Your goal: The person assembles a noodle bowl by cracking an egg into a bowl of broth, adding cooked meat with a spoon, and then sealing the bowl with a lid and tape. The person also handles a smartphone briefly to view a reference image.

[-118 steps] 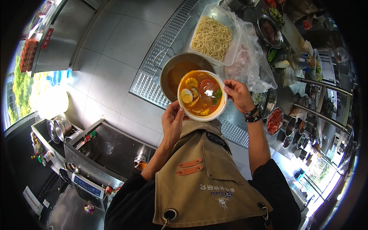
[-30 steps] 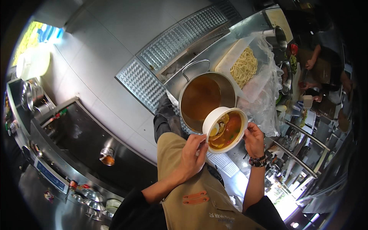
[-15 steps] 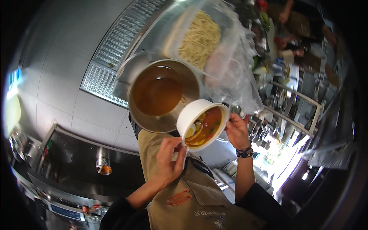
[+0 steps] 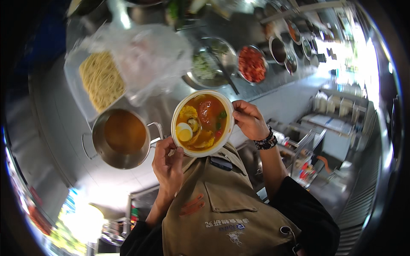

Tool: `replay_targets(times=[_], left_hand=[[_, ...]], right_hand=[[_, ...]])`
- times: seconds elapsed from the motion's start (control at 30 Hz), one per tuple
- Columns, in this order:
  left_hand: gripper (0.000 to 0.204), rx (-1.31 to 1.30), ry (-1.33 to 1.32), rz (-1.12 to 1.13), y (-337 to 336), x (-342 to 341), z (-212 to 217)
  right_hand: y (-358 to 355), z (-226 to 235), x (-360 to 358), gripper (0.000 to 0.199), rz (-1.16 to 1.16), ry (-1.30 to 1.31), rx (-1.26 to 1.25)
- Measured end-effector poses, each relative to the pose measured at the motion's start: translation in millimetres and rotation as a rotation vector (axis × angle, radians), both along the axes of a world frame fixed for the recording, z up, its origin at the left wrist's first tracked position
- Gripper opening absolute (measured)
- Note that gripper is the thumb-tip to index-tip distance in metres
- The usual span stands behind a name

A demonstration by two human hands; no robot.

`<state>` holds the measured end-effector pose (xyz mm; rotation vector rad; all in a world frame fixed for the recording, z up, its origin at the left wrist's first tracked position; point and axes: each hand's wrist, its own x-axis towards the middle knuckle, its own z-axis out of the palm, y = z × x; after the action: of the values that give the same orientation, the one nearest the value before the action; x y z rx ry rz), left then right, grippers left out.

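Observation:
Between my two hands I hold a white round takeaway bowl (image 4: 203,154) in front of my brown apron (image 4: 222,196). Reddish-orange soup fills it, with a halved boiled egg (image 4: 184,132), yellow pieces (image 4: 188,112), green bits and a reddish lump (image 4: 206,113). My left hand (image 4: 168,164) pinches its lower left rim with thumb and fingers. On the right rim, my right hand (image 4: 251,121) grips with the thumb on top. To the left of the bowl, a two-handled steel pot (image 4: 124,161) contains brown broth (image 4: 124,131).
Behind the pot is a clear plastic box (image 4: 73,70) of noodles (image 4: 101,79), beside a plastic bag (image 4: 149,55). Farther right, a steel bowl holds chopped pale-green pieces (image 4: 205,66) and a dark-handled utensil (image 4: 228,77). Diced red pieces (image 4: 253,64) fill another bowl. Several containers line the back right.
My view has turned right, bringing the counter with bowls into sight. The soup bowl, still in both hands, is away from the pot's edge and more level, its contents facing me.

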<state>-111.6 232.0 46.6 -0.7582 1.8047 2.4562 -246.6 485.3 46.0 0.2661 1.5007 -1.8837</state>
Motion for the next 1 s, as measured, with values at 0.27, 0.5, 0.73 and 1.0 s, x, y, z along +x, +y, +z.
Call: replay_targets(times=[0.27, 0.5, 0.73, 1.0], left_hand=[[0.022, 0.074, 0.003, -0.293, 215.3, -77.0, 40.8], [0.022, 0.264, 0.032, -0.499, 398.8, -136.2, 41.9], [0.025, 0.230, -0.078, -0.667, 618.2, -222.2, 44.3], [0.024, 0.249, -0.082, -0.939, 903.8, -361.9, 8.6]], right_hand=[[244.4, 43.5, 12.7, 0.017, -0.319, 0.085, -0.061], [430.6, 62.4, 25.6, 0.013, -0.538, 0.183, -0.046], [634.2, 53.6, 0.4, 0.012, -0.808, 0.126, 0.018], [885.0, 20.9, -75.0, 0.007, -1.086, 0.108, -0.018]])
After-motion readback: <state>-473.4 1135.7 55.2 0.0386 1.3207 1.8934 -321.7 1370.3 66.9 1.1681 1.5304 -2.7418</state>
